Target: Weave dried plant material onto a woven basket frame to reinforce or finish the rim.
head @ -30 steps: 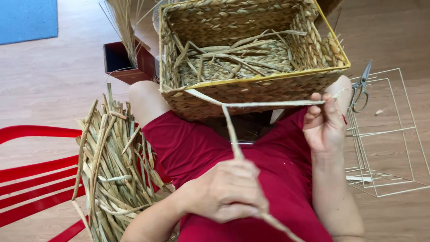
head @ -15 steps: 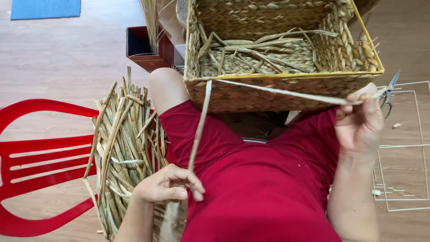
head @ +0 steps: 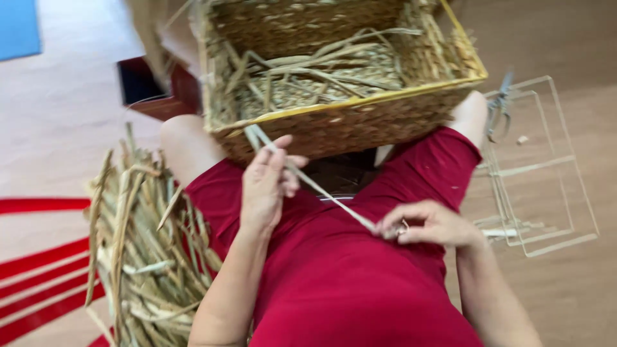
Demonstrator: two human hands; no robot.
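Note:
A half-woven rectangular straw basket (head: 360,122) with a yellow-edged rim rests on my knees, loose strands lying inside it. One flat dried strand (head: 321,193) runs from the basket's near wall down over my lap. My left hand (head: 267,183) grips this strand close to the basket. My right hand (head: 427,223) pinches its lower end above my red-clothed thigh. The strand is stretched taut between both hands.
A bundle of dried straw strands (head: 144,250) leans at my left side beside a red plastic chair (head: 38,270). A wire frame (head: 546,173) lies on the wooden floor at the right, scissors (head: 498,106) near it. A dark red box (head: 151,90) stands behind the basket.
My left hand rose from my lap to the basket wall. My right hand dropped from the basket rim to my thigh, so the strand now slopes down to the right.

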